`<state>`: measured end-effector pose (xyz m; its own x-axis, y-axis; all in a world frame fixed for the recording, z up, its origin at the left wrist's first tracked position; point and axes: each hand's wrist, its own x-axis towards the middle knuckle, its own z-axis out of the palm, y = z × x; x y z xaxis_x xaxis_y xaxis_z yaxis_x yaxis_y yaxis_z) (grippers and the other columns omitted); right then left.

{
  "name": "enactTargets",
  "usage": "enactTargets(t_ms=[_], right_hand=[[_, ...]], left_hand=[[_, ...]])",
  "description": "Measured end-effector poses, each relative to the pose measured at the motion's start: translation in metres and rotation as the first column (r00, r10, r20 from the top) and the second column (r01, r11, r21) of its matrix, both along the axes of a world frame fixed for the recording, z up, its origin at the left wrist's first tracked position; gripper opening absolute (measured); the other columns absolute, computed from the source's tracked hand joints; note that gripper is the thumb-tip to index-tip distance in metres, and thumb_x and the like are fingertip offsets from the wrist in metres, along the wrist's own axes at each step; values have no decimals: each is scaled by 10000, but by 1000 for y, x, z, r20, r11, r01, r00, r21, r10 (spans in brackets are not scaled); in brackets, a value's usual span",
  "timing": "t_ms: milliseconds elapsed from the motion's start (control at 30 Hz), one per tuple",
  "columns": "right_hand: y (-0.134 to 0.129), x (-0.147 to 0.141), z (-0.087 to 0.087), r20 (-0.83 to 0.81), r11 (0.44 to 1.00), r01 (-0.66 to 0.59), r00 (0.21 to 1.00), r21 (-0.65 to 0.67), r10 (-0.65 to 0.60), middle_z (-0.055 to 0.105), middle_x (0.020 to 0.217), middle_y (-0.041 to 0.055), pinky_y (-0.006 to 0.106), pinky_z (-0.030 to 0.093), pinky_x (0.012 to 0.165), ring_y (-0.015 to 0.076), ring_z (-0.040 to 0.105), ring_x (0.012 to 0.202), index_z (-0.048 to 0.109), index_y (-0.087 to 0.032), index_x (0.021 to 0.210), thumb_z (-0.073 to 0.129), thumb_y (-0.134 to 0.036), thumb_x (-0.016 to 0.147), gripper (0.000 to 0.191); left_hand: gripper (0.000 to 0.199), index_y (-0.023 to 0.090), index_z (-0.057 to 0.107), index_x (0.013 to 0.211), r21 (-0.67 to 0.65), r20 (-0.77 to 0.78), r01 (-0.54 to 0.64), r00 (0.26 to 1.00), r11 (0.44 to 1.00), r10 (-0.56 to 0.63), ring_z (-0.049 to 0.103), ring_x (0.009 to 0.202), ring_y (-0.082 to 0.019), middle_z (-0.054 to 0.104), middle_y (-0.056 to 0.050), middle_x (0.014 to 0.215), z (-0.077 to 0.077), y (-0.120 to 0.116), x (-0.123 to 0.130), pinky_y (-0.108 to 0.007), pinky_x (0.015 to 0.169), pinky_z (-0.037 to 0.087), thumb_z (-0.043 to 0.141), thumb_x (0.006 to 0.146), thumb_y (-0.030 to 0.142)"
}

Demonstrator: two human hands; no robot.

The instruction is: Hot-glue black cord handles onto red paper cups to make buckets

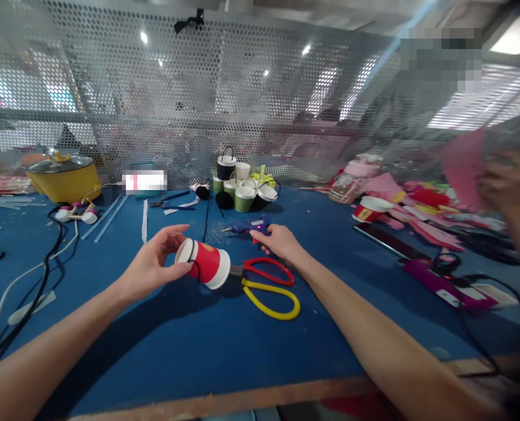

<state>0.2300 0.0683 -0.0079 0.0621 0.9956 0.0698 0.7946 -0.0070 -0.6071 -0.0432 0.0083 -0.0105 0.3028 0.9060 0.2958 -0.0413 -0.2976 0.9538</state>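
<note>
In my left hand (161, 257) is a red paper cup (207, 262) with white ends, tipped on its side above the blue table. A black cord (195, 263) runs around the cup near my thumb. My right hand (277, 241) is closed on a blue glue gun (247, 225), its nozzle pointing left and a small red light glowing on its body. Between my hands, nearer to me, lie large scissors (271, 299) with one red and one yellow handle loop. Their blades are partly hidden behind the cup.
Several small paper cups (244, 197) with cord handles stand by the perforated metal screen (224, 88). Pliers (172, 202) and a yellow pot (64, 178) are left; cables (44, 257) cross there. At right lie a phone (389, 241), a purple power strip (446, 283) and another person's hand (512, 181).
</note>
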Motion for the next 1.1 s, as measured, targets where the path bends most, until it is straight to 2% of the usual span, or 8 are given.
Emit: enactTargets(t_ms=[167, 300, 400, 533, 633, 800, 967, 1100], right_hand=[[-5, -6, 6, 110, 991, -36, 994, 130, 21, 615, 760, 144, 356, 438, 686, 299, 571, 874, 550, -166, 568, 590, -235, 738, 188], [-32, -34, 20, 62, 949, -295, 955, 113, 290, 608, 924, 58, 288, 471, 699, 176, 576, 795, 621, -188, 946, 592, -206, 722, 226], [-49, -62, 19, -398, 751, -658, 702, -44, 591, 572, 838, 16, 253, 491, 573, 115, 547, 643, 453, -202, 1217, 566, -182, 718, 512], [-51, -88, 1, -638, 766, -636, 554, 89, 535, 552, 784, 19, 199, 457, 493, 139, 521, 741, 464, -176, 1189, 616, -227, 680, 534], [-49, -95, -7, -643, 789, -609, 575, 77, 506, 577, 865, 42, 195, 432, 458, 120, 496, 683, 527, -170, 1118, 628, -260, 677, 462], [-71, -88, 11, -357, 695, -717, 662, -47, 659, 580, 716, 11, 206, 403, 490, 94, 477, 579, 631, -145, 847, 608, -371, 733, 254], [-81, -65, 50, -140, 815, -546, 807, 195, 574, 595, 669, 4, 210, 395, 548, 101, 508, 593, 607, -151, 745, 495, -312, 836, 216], [-65, -51, 60, -30, 807, -446, 869, 387, 494, 599, 673, 12, 221, 393, 573, 115, 516, 614, 584, -161, 704, 495, -294, 840, 210]], left_hand=[[525, 220, 482, 1116, 67, 130, -111, 986, 992, 101, 504, 825, -140, 515, -3, 896, 11, -2, 1, -275, 750, 413, 699, 639, 185], [481, 270, 518, 1078, 113, 277, -186, 949, 976, 149, 502, 834, -129, 508, 12, 911, 15, -6, 6, -267, 767, 416, 710, 641, 204], [456, 314, 538, 1052, 121, 360, -248, 913, 961, 190, 504, 883, -132, 518, 21, 945, 16, -9, 8, -268, 805, 417, 717, 644, 216], [438, 308, 557, 1032, 46, 409, -246, 889, 968, 206, 505, 889, -128, 526, 22, 955, 17, -11, 8, -250, 787, 434, 718, 639, 201], [455, 280, 556, 1041, 25, 425, -250, 879, 968, 216, 508, 863, -120, 528, 12, 942, 15, -9, 8, -234, 755, 447, 716, 628, 179], [500, 241, 524, 1066, 95, 358, -274, 906, 957, 224, 510, 835, -108, 531, 7, 918, 9, 0, 6, -232, 765, 426, 714, 614, 149], [525, 216, 476, 1102, 121, 148, -199, 972, 972, 181, 506, 824, -125, 509, -1, 906, 0, 3, 3, -281, 789, 409, 703, 632, 165], [517, 201, 471, 1115, 54, 53, 5, 999, 999, -8, 511, 839, -150, 514, -15, 890, -3, -3, 7, -309, 795, 405, 691, 648, 180]])
